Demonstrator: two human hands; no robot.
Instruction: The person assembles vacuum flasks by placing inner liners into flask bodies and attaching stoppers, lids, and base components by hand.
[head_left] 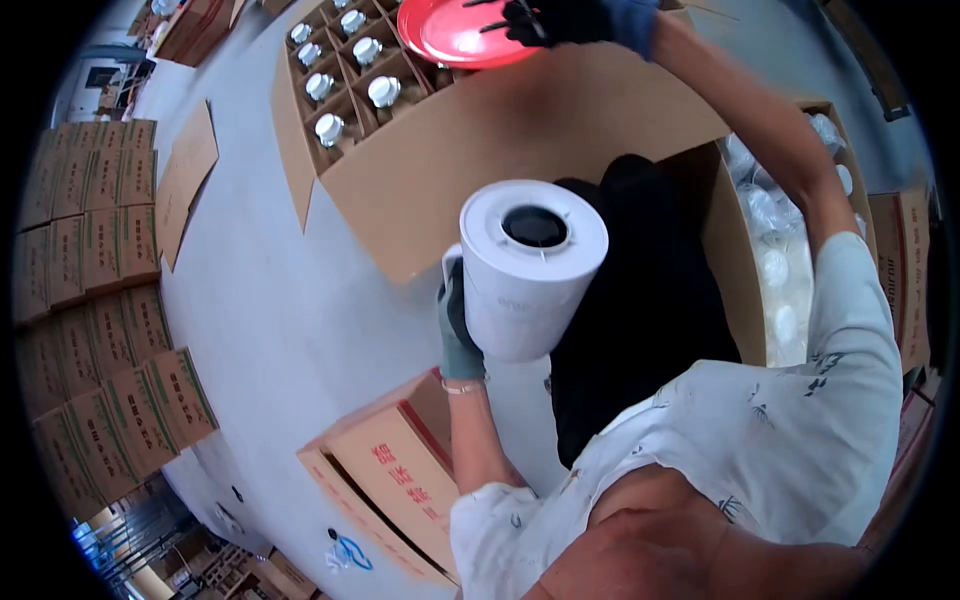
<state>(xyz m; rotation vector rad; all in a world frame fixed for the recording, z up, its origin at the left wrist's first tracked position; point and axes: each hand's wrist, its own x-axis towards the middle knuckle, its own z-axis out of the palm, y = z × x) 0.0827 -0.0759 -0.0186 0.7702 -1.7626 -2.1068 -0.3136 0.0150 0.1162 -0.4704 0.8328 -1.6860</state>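
Note:
My left hand (460, 330), in a grey-and-black glove, is closed on the handle of a white jug (520, 300). The jug's round top has a raised ring around a dark centre. My right hand (545, 20), in a black glove with a blue cuff, reaches over a red round dish (450, 35), fingers apart; whether they touch it I cannot tell. Under the dish stands an open cardboard box (430, 180) with dividers. White-capped bottles (383, 91) stand in its compartments.
Another open box (745, 260) with plastic-wrapped bottles (775, 265) is by my right arm. A printed carton (400, 470) lies below my left forearm. Stacked cartons (90, 270) line the left side. A cardboard sheet (190, 185) and blue strap (350, 552) lie on the floor.

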